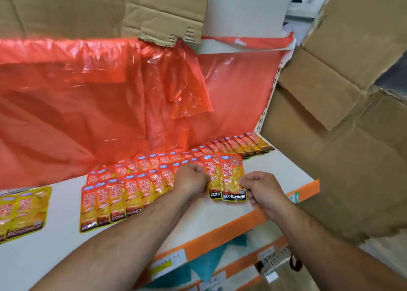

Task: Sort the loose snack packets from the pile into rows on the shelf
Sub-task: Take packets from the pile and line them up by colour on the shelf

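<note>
- White shelf board with an orange front lip, backed by a red plastic sheet, fills the scene.
- Two hands work at its middle, near the front lip.
- The left hand is curled, its fingers and thumb pinching the left edge of the left-hand packet.
- The right hand is curled too, pinching the lower right side of the right-hand packet.
- These two red-and-yellow packets overlap, the right-hand one lying on top. Both bottom edges are down at the shelf board, and I cannot tell whether they rest on it.
- Just left of the left hand, the front row shows at least seven matching packets, each lapped over its neighbour. The left forearm hides where it ends.
- Behind it, the back rows run along the foot of the plastic sheet to the right end of the shelf. They overlap too tightly to count.
- Well apart at the far left lie at least two yellow packets, cut off by the picture's edge.
- Cardboard boxes are stacked to the right, and flattened cardboard stands above the plastic sheet.
- Below the front lip, two lower shelf edges carry paper price tags.
</note>
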The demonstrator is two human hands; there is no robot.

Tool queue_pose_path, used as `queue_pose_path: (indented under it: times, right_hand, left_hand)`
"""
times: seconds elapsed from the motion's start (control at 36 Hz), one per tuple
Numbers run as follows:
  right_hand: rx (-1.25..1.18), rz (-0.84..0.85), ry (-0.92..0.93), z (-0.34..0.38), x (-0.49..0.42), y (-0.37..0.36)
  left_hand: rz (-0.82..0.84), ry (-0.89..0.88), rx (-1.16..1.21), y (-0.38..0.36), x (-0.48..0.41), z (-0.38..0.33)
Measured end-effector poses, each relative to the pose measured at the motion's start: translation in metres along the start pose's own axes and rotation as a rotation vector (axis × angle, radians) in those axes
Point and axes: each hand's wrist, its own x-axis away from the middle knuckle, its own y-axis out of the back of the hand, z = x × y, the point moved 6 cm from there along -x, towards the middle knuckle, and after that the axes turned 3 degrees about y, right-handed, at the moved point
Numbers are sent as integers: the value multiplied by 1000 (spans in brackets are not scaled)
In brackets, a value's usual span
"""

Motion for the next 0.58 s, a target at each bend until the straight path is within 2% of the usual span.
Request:
queue_pose_path:
  times: [0.19, 0.44, 0.58]
  right_hand:
    - [52, 102, 26, 5, -47, 9]
    - [87, 287, 49, 8, -94, 11]
    - [125, 380, 45, 0, -108, 8]
  left_hand:
    - [-85, 28, -95, -17, -18, -7]
    - [-364, 83, -254, -22, -32, -4]
    - [-436, 97, -356, -28, -23, -13]
